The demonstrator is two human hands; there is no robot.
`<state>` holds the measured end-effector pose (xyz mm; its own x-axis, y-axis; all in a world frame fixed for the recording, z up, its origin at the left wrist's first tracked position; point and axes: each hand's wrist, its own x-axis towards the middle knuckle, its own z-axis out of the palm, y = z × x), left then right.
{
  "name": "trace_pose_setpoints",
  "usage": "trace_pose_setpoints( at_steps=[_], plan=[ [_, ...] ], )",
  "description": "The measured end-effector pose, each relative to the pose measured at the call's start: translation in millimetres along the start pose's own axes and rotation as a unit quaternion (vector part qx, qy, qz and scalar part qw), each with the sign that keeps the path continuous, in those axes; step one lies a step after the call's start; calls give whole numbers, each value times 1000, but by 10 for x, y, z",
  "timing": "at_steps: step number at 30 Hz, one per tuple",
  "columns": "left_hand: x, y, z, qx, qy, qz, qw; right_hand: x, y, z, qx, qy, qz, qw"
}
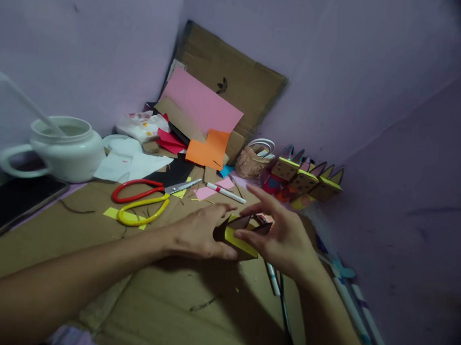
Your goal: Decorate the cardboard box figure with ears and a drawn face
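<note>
- Holding a small brown cardboard piece (247, 224) in both hands, just above the cardboard mat (169, 303), centre of view; 2 pointed tips stand up from its top edge.
- L hand (198, 235): fingers pressed together and curled round the piece's left end, thumb laid along its lower edge.
- R hand (284, 239): thumb & index pinch the right end; the other 3 fingers are spread and lifted clear.
- Yellow strip (240, 242) runs along the front face. Step in hand, as judged: seating or pressing this strip onto the piece.
- Next move, as judged, calls for a steady L-hand hold w/ even pressure along the strip, w/o crushing the tips.
- Nearby: scissors (144, 201) to the left, marker (225, 193) behind the hands, row of similar yellow-trimmed pieces (305, 180) by the wall.
</note>
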<state>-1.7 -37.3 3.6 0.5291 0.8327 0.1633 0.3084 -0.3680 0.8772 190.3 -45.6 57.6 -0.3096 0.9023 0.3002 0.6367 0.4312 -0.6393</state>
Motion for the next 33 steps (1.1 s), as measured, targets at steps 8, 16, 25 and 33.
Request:
trace_pose_setpoints(
  at_steps=[8, 16, 25, 33],
  plan=[
    [64, 147, -104, 22, 164, 37, 986, -371, 273, -69, 169, 175, 111, 964],
    [135, 169, 68, 46, 193, 35, 979, -336, 394, 228, 187, 188, 68, 962],
    [132, 211, 89, 72, 162, 39, 983, -343, 425, 218, 208, 172, 74, 960],
    [128, 201, 54, 68, 155, 36, 985, -352, 423, 199, 194, 155, 64, 967]
  ],
)
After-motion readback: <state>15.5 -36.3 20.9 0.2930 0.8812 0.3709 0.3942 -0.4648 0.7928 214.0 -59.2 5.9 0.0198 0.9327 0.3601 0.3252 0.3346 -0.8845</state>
